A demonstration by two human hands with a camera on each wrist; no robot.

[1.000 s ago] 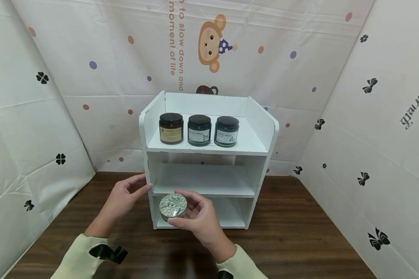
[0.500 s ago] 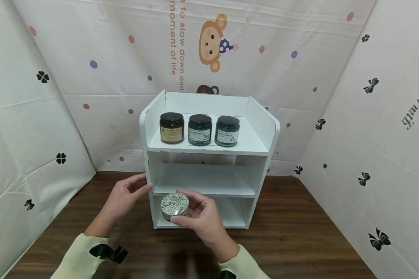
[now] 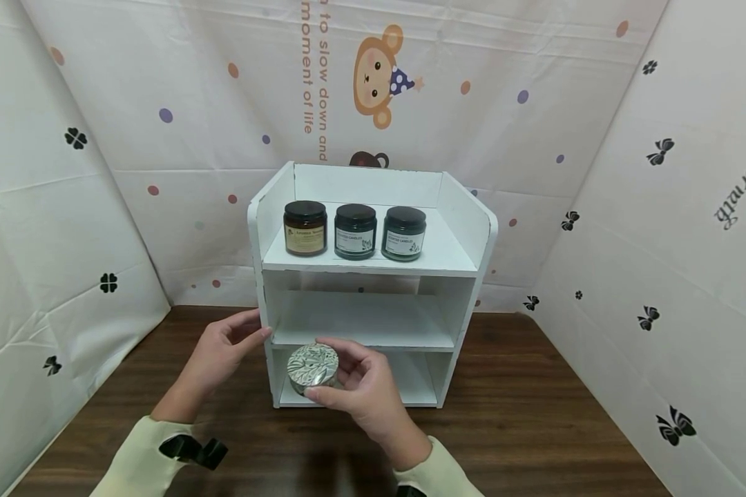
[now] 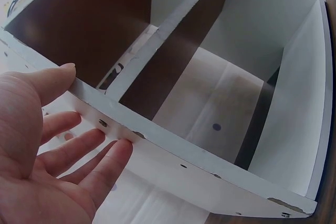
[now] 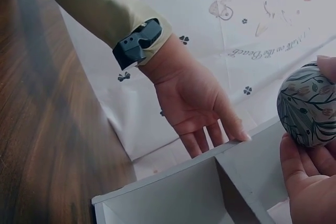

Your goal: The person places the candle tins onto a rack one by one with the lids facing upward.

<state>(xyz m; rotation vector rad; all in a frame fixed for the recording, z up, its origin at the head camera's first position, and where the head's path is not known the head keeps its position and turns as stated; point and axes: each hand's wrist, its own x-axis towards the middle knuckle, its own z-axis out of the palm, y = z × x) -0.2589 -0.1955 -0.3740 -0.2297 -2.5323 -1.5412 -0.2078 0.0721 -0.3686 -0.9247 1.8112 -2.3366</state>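
Note:
A round tin [image 3: 313, 366] with a green leaf pattern on its lid is held between the thumb and fingers of my right hand [image 3: 363, 390], in front of the lowest compartment of a white shelf unit [image 3: 363, 338]. The right wrist view shows the patterned tin [image 5: 307, 106] at its right edge, partly cut off. My left hand [image 3: 219, 351] rests against the unit's left side. In the left wrist view the left thumb touches the front edge while the fingers [image 4: 97, 174] extend loosely along the outer side panel.
On the top shelf stand an amber jar [image 3: 305, 238] and two dark green jars [image 3: 355, 238] [image 3: 403, 241], all with black lids. The unit is on a dark wooden table [image 3: 522, 393]. Printed white cloth [image 3: 199, 207] hangs behind and at both sides.
My right hand has shifted slightly to the right with the tin. The left hand stays at the shelf unit's side, and the jars have not moved.

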